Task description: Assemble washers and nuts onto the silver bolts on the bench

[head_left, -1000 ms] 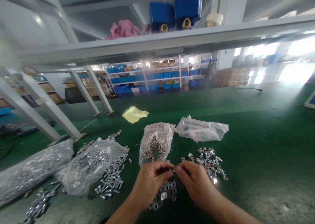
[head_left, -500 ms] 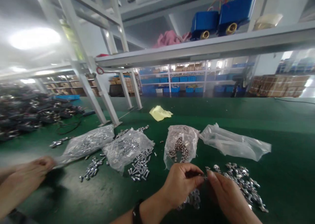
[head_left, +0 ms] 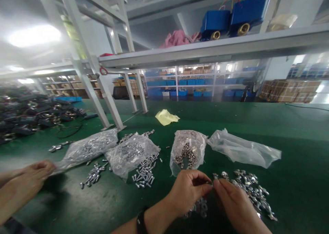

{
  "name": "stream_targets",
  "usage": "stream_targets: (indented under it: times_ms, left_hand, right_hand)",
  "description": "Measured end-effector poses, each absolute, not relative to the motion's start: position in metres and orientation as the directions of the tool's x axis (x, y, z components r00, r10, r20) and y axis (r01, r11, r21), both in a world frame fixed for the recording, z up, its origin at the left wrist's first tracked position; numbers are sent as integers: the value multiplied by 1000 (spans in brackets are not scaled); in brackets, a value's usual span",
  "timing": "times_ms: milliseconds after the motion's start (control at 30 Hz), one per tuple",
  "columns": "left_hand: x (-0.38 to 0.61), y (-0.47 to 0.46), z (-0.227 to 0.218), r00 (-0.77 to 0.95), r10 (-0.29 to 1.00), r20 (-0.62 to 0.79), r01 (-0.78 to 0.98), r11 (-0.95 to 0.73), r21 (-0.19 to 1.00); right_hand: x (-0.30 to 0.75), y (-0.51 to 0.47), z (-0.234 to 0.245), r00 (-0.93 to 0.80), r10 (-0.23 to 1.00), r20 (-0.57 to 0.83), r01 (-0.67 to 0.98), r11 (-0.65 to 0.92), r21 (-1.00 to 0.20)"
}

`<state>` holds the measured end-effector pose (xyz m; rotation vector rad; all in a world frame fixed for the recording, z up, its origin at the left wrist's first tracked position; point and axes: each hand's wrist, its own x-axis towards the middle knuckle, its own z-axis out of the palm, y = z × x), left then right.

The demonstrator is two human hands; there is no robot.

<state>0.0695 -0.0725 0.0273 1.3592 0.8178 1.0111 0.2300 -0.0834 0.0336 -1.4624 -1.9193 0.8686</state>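
Note:
My left hand [head_left: 186, 191], with a dark band at the wrist, is closed in a pinch; whatever sits between its fingertips is too small to make out. Almost touching it, my right hand [head_left: 232, 201] pinches a small silver bolt [head_left: 215, 175], mostly hidden by the fingers. Below my left hand lie flat washers [head_left: 202, 206], partly covered. A pile of silver fasteners [head_left: 253, 189] spreads beside my right hand. Just beyond my hands, a clear bag of small brownish metal nuts [head_left: 189, 153] lies open towards me. Loose bolts [head_left: 145, 174] lie left of it.
Another person's hands [head_left: 31, 179] are at the left, by a bag of metal parts [head_left: 89, 146]. A bag of washers [head_left: 131, 153], an empty plastic bag [head_left: 244, 150] and yellow paper [head_left: 166, 117] lie on the green table. A shelf [head_left: 205, 52] on metal legs crosses above.
My fingertips stay close together, with only slight movement. The whole view has shifted a little; the bags and piles lie as before.

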Motion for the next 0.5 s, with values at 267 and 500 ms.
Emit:
stream_targets:
  times_ms: [267,500]
  left_hand:
    - [69,-70,24,374,921,107,-128,-63,990]
    - [71,-73,24,392,914,104,-124,-60,990]
  right_hand:
    - [232,-85,38,-302,951,68,603,246,-759]
    - [232,-82,40,-310,942,125,613,298,-732]
